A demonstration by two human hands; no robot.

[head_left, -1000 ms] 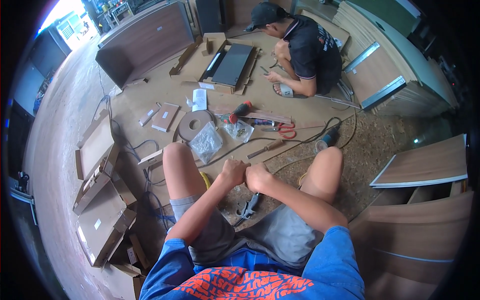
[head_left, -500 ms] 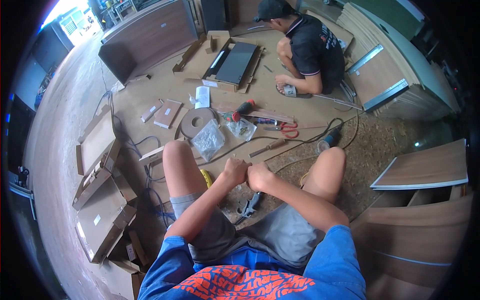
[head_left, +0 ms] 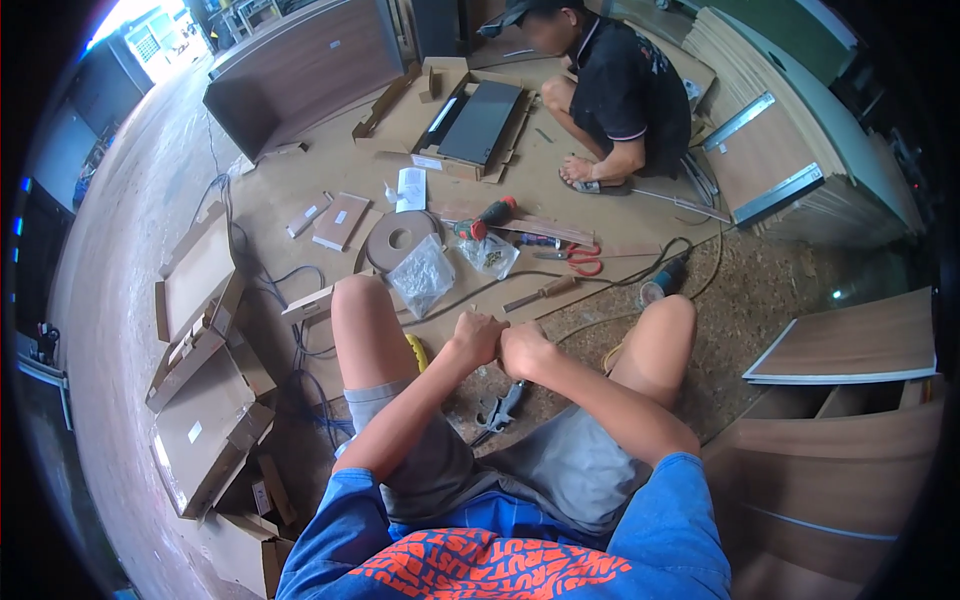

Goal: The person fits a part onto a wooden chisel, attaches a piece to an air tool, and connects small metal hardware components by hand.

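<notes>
I sit on the floor with both knees up. My left hand [head_left: 478,335] and my right hand [head_left: 523,350] are pressed together between my knees, both with fingers curled tight. Anything inside the fists is hidden. Grey pliers [head_left: 500,405] lie on the floor just below my hands, and a yellow object [head_left: 415,350] shows beside my left thigh. Ahead of my knees lie a clear plastic bag [head_left: 422,275], a second bag of small parts [head_left: 490,255] and a wood-handled chisel [head_left: 545,292].
Another person [head_left: 610,90] squats at the far side by a black panel in a cardboard box [head_left: 480,120]. A brown tape roll [head_left: 400,240], red-handled tool [head_left: 490,215], red scissors [head_left: 580,260] and corded power tool [head_left: 662,285] lie about. Cardboard boxes [head_left: 200,400] sit left, wooden panels [head_left: 850,340] right.
My hands stay pressed together between my knees with only slight movement. The other person has shifted a little at the far side.
</notes>
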